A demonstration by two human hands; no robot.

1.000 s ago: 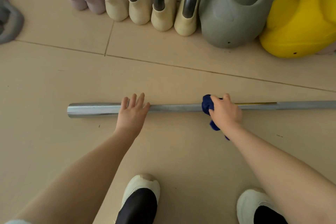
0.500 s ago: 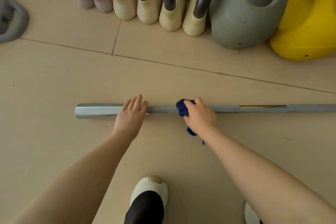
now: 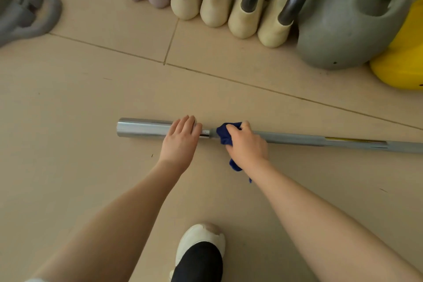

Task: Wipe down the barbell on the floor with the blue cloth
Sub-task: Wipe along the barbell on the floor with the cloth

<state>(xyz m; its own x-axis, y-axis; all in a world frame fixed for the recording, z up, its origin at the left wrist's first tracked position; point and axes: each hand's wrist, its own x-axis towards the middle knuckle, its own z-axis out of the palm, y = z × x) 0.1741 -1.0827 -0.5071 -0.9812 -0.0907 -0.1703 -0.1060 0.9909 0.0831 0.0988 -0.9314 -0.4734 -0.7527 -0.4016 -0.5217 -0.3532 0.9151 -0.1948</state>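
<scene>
A long steel barbell [image 3: 297, 138] lies across the beige floor, its thick chrome sleeve [image 3: 142, 128] at the left end. My left hand [image 3: 182, 139] rests flat on the sleeve's inner end with fingers straight. My right hand [image 3: 247, 144] grips the bunched blue cloth [image 3: 225, 134] and holds it wrapped on the thin shaft, just right of the sleeve collar. A tail of the cloth hangs out below the wrist. The bar runs past the right edge of the view.
Several kettlebells stand in a row at the back: cream ones [image 3: 215, 2], a large grey one [image 3: 350, 18] and a yellow one [image 3: 402, 57]. Grey equipment [image 3: 25, 7] sits at the far left. My shoe [image 3: 201, 245] is on the floor below the bar.
My right hand has slid the cloth leftward along the shaft, from mid-bar to just beside the sleeve. My left hand has stayed on the sleeve end.
</scene>
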